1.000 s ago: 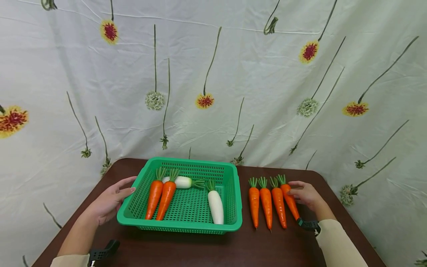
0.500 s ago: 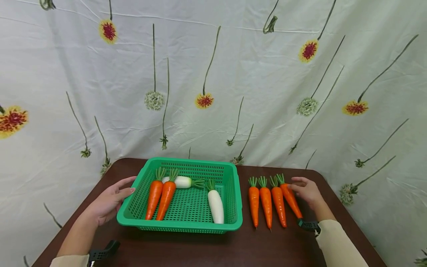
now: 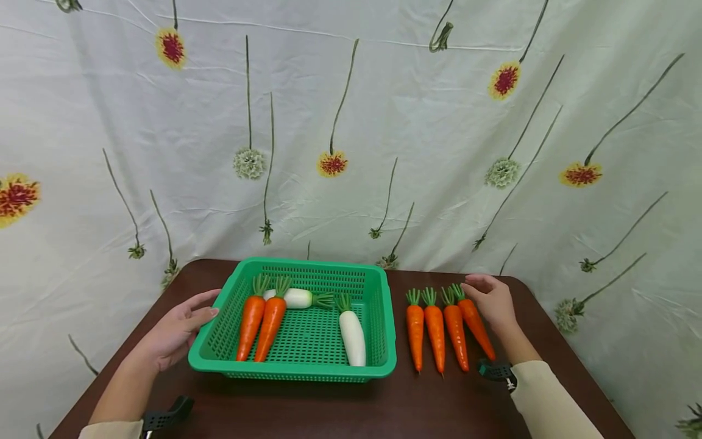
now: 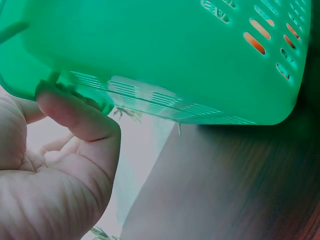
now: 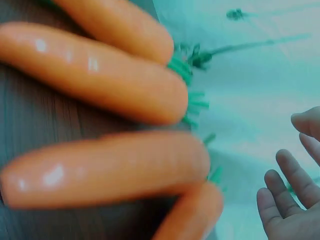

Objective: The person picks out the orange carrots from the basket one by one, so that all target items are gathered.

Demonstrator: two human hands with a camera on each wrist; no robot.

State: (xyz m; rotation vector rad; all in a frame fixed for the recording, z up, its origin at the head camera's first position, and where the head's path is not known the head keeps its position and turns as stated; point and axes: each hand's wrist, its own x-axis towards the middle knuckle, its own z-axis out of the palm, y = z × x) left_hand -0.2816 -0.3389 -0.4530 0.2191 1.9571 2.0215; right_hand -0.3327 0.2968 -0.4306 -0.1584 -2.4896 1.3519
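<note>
A green mesh basket (image 3: 296, 371) sits mid-table with two orange carrots (image 3: 261, 319) and two white radishes (image 3: 353, 336) inside. My left hand (image 3: 177, 329) lies against its left side, fingers straight; in the left wrist view the thumb (image 4: 75, 114) touches the basket's rim (image 4: 150, 97). Right of the basket, several carrots (image 3: 445, 328) lie in a row on the table. My right hand (image 3: 491, 300) hovers beside the leafy top of the rightmost carrot (image 3: 476, 324), fingers relaxed and holding nothing. The right wrist view shows the carrots (image 5: 107, 165) close up and bare fingers (image 5: 292, 182) apart from them.
The dark brown table (image 3: 329, 408) ends at a flowered cloth backdrop (image 3: 351, 152) right behind the basket. Black wrist-camera mounts (image 3: 164, 417) sit on both forearms. Bare tabletop lies in front of the basket and to the right of the carrot row.
My right hand has come off the rightmost carrot and drifted back toward the far table edge. The left hand and basket have stayed put.
</note>
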